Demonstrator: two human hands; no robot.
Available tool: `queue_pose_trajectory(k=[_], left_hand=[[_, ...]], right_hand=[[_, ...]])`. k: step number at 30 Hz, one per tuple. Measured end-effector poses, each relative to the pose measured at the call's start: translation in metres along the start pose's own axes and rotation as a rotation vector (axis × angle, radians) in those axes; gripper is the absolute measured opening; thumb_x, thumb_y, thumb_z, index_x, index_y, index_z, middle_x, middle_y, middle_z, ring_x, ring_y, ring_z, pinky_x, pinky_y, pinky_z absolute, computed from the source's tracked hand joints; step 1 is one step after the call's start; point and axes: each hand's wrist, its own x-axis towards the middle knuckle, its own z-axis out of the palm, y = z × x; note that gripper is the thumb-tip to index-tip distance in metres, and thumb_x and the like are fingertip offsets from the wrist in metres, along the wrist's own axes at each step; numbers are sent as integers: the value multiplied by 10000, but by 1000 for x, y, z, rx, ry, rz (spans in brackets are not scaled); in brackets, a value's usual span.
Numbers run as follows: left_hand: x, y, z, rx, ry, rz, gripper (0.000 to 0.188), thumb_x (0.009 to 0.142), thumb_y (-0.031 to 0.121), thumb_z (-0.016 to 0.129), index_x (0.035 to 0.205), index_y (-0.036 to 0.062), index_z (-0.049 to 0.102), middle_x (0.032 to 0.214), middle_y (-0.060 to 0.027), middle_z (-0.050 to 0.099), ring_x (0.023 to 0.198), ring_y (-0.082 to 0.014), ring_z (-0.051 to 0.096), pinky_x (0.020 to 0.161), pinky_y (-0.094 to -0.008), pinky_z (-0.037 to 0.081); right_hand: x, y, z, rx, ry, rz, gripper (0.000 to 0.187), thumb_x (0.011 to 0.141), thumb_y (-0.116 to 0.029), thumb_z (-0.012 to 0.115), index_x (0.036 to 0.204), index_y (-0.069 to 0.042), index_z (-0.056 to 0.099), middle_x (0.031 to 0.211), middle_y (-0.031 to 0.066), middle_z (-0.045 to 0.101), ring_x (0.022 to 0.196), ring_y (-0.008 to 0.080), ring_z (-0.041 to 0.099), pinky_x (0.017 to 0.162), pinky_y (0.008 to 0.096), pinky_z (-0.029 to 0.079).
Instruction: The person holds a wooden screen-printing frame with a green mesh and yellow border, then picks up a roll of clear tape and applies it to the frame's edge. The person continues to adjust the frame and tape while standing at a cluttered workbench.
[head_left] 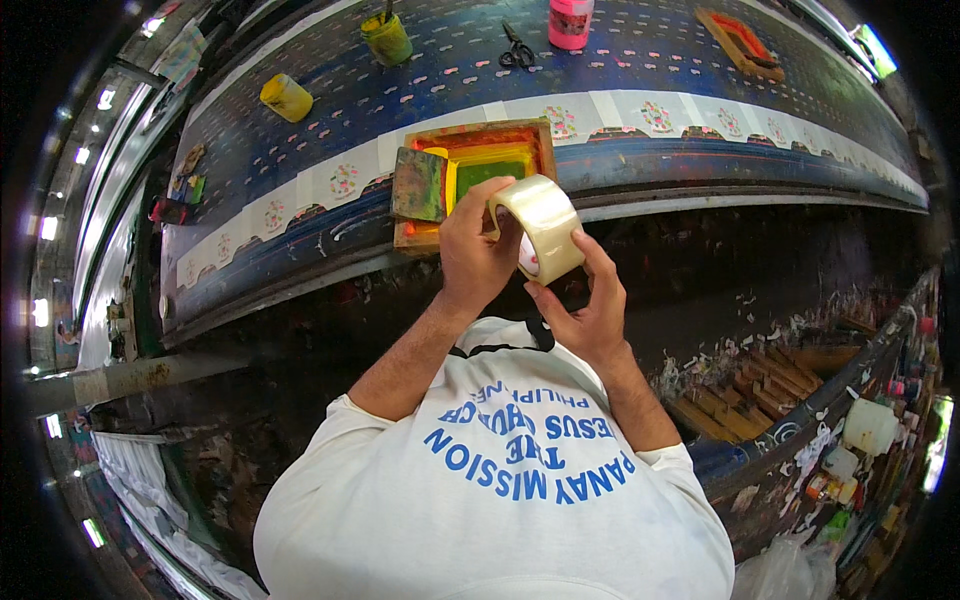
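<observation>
Between my two hands is a wide roll of clear packing tape (pixel 550 222), held up in front of my chest. My left hand (pixel 478 245) grips its left rim, the fingers reaching into the core. On the right side, my right hand (pixel 592 305) pinches the roll's outer face with thumb and fingertips. Just beyond the roll, a wooden screen-printing frame (pixel 545 150) stained with red and yellow ink rests at the table's near edge. A green-smeared block or squeegee (pixel 419 184) lies on its left part. The roll and my left hand cover part of the frame.
Along the long blue printing table (pixel 440 95) runs a row of white printed pieces (pixel 343 180). Farther back stand a yellow cup (pixel 287 98), a yellow-green tub (pixel 387 40), black scissors (pixel 516 48), a pink container (pixel 570 22) and another frame (pixel 740 45). Wooden pieces (pixel 760 390) lie lower right.
</observation>
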Motion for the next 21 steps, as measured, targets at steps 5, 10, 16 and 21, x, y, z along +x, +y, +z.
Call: queue_pose_trajectory(k=[5,10,16,21], left_hand=[[9,6,0,155,-17,258,379,953,-7,747,1321,39,665,1242,-180,756,1159,-399,741,986,-444,596],[21,1,-7,249,-37,511,395,937,-27,751,1319,48,685,1228,-179,758,1108,-368,758,926,-421,620],[12,-10,4,156,-64,247,297,977,10,751,1271,37,718,1083,-156,769,902,-261,775,747,-351,620],[1,-19,15,-33,-59,11,284,1019,39,739,1301,37,699,977,-92,747,787,-126,716,657,-295,578]], right_hand=[[3,6,-4,3,-4,49,929,841,-17,919,1615,-29,403,1360,211,672,1257,283,703,993,365,614],[13,-6,-17,17,-102,86,932,836,-80,948,1616,-23,440,1372,205,671,1255,259,699,1006,362,602],[15,-4,-12,363,-29,272,848,943,-139,874,1637,-5,406,1401,181,663,1248,225,686,1055,364,564],[12,-6,-9,664,27,383,781,1013,-117,791,1658,-6,366,1452,169,630,1321,210,634,1132,363,507]])
